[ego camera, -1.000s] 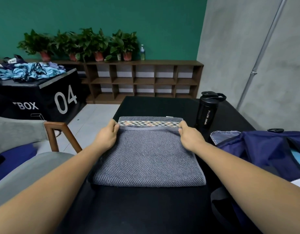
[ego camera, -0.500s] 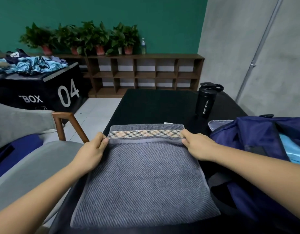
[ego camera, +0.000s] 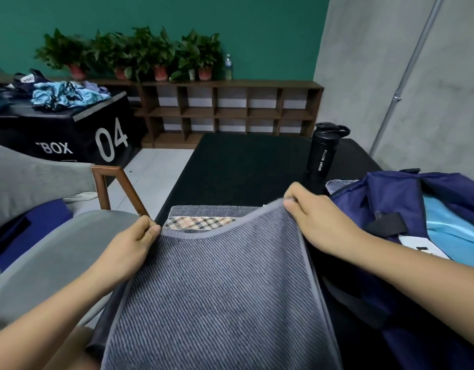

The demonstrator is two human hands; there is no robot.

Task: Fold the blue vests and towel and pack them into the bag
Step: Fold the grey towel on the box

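1. Pinching the grey towel's [ego camera: 217, 289] upper edge, my left hand [ego camera: 131, 249] grips one corner and my right hand [ego camera: 318, 217] the other.
2. I see the towel on the black table [ego camera: 244, 166], just left of the navy bag [ego camera: 390, 193].

Far half of table [ego camera: 244, 166]: open black top; I read it as free passage ahead of both hands.
Bottle [ego camera: 322, 156]: upright on the right far side, just beyond my right hand [ego camera: 318, 217]; I count it an obstacle there.
Bag [ego camera: 385, 198]: fills the right side close against the towel [ego camera: 217, 289]; its mouth gapes upward.
Chair [ego camera: 115, 188]: wooden arm just beside my left hand [ego camera: 129, 244], closing off the left.
Towel: raised sheet pinched at both corners, spanning the near middle between my hands.
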